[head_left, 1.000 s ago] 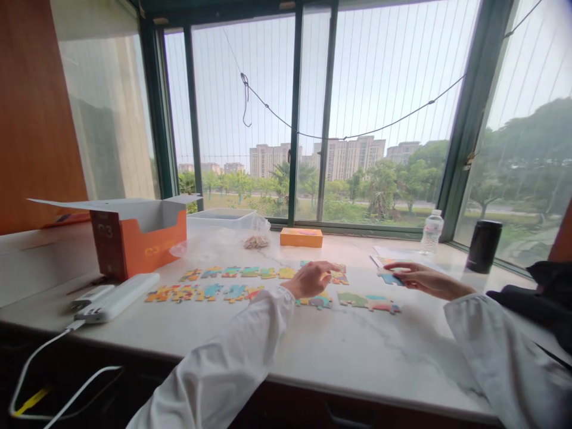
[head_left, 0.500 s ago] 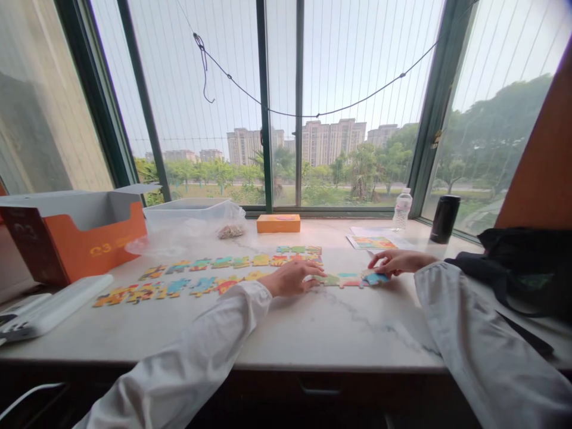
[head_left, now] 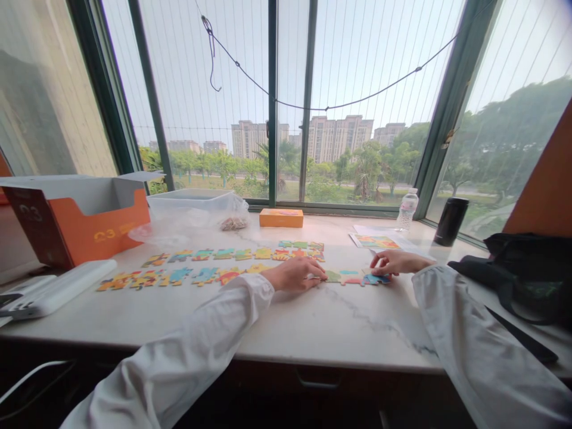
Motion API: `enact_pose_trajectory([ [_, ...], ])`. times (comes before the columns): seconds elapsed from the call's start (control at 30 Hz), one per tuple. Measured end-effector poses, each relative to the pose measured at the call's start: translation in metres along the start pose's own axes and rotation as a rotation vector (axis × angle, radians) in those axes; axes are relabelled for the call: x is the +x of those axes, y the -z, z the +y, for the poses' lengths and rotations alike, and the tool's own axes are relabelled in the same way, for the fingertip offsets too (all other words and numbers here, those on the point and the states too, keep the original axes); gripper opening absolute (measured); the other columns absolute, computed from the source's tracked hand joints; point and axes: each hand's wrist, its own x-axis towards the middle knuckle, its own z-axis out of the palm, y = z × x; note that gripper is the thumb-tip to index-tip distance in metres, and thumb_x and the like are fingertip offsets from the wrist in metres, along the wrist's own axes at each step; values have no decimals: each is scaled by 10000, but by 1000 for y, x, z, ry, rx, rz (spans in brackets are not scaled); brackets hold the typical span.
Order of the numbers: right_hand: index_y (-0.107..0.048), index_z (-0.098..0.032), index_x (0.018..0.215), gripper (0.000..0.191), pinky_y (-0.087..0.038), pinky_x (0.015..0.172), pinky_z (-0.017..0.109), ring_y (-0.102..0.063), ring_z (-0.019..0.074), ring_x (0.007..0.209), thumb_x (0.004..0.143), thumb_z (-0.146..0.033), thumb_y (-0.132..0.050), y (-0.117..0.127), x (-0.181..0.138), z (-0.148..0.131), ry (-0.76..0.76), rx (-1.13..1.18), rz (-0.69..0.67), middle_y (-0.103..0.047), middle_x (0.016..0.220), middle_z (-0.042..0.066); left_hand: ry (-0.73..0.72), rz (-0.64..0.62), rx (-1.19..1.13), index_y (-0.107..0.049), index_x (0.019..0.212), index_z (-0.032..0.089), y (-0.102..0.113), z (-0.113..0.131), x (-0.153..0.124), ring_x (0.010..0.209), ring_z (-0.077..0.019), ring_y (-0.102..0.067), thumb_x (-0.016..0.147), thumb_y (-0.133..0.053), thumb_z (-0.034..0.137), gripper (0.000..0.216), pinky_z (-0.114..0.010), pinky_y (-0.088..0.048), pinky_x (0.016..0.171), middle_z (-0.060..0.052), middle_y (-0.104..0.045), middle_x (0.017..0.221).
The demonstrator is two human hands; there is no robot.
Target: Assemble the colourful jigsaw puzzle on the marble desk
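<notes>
My right hand [head_left: 397,263] pinches a blue jigsaw piece [head_left: 373,279] at the right end of a short strip of puzzle pieces [head_left: 347,277]. The piece lies against the strip; whether it is locked in is hidden by my fingers. At the strip's left end rests my left hand [head_left: 298,274], its fingers stretched and touching the edge there. Left of it, an upper row of colourful pieces [head_left: 223,254] and a lower row [head_left: 179,276] run across the table. A short green and yellow strip [head_left: 300,245] lies just behind the upper row.
An orange carton [head_left: 98,223], a clear plastic tub [head_left: 192,201] and a small orange box [head_left: 280,218] stand at the back. A printed picture [head_left: 378,241], water bottle [head_left: 407,210] and black tumbler [head_left: 451,221] are at right, near a black bag [head_left: 527,274]. A white power strip [head_left: 62,292] lies left.
The blue piece sits slightly flatter against the strip's right end under my right fingers. My left hand stays at the strip's left end. The head view has tilted and shifted a little.
</notes>
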Motion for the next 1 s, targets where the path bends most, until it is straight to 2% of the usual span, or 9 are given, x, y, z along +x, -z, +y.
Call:
enact_pose_trajectory([
  [0.27,-731,-193,1012,614,-497,740,309,-670,253,853,611,-659,-732,-1,6,-3,20,-77,89,-744,935,99,-17,5,27,-742,1083,260,-1,-7,1,1050,-166,-633,924,-549,242,251,-273,-450,953,-24,-725,1117],
  [0.7,-751,-197,959,539,-497,759,339,-670,261,855,628,-622,-744,-5,11,2,44,-97,136,-730,968,103,-9,8,57,-741,1081,260,-2,-13,2,1020,-171,-645,916,-568,249,240,-282,-466,930,-26,-734,1085],
  [1.0,-727,-199,940,576,-498,780,342,-665,267,885,596,-660,-753,-4,8,-3,12,-113,146,-724,1008,106,6,2,75,-734,1088,262,-1,-13,1,1036,-169,-637,912,-574,247,238,-279,-460,946,-18,-731,1098],
])
